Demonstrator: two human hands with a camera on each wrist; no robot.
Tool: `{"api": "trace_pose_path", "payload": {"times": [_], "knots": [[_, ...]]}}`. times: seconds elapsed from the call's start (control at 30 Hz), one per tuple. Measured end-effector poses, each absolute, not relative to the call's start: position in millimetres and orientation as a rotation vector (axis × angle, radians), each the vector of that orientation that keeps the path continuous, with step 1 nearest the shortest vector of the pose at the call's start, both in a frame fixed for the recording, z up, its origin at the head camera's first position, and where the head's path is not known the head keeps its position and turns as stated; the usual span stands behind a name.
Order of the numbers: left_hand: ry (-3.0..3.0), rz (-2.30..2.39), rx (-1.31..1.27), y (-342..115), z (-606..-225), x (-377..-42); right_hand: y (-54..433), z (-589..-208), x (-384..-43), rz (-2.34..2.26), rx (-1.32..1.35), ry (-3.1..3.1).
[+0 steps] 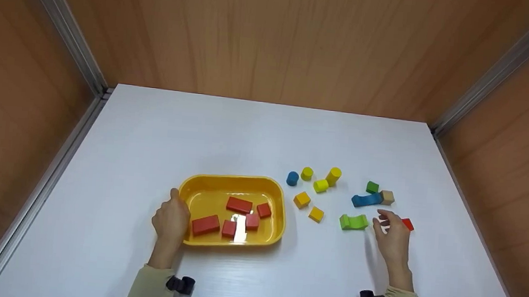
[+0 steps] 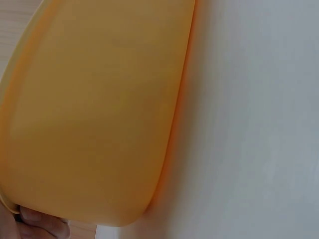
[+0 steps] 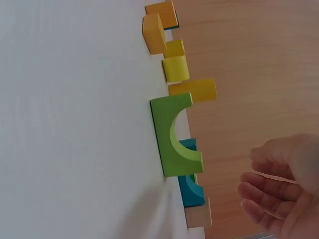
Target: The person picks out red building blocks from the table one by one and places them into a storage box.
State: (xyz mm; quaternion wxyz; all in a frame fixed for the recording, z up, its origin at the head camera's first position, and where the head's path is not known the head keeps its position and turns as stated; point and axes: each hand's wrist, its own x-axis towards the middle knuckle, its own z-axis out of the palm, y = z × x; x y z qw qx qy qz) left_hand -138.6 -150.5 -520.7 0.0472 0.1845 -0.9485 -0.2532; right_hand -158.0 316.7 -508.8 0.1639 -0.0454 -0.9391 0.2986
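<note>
My left hand (image 1: 172, 216) grips the left rim of a yellow tray (image 1: 279, 201), thumb on top and curled fingers under the edge. In the left wrist view the outer wall of the tray (image 2: 99, 114) fills much of the picture. Several red blocks (image 1: 205, 225) lie inside it. Over on the right, my right hand (image 1: 392, 236) is above the table, fingers loosely bent and holding nothing. Beside its fingertips is a light green arch block (image 1: 354, 222). Partly hidden behind that hand lies a red block (image 1: 407, 224).
Beyond the right hand are a blue arch block (image 1: 367, 200), a plain wooden block (image 1: 387, 197) and a dark green cube (image 1: 372, 187). Yellow cylinders (image 1: 333, 176), a blue cylinder (image 1: 292, 178) and orange cubes (image 1: 302, 199) stand right of the tray. Wooden panels (image 1: 273, 40) enclose the white table (image 1: 200, 129).
</note>
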Motion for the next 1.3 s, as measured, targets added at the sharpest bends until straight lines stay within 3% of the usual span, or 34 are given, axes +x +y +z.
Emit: {"api": "trace_pose_path", "payload": {"times": [0.67,1.0,1.3], "knots": [[-2.877,-0.758,0.512,-151,-521,-138,364,-526,-162,0.784,-0.352,-2.617],[-2.870,-0.770,0.524,-151,-520,-138,400,-559,-184,0.758,-0.539,-2.793],[-2.840,-0.757,0.514,-150,-522,-137,382,-532,-175,0.807,-0.575,-2.829]]}}
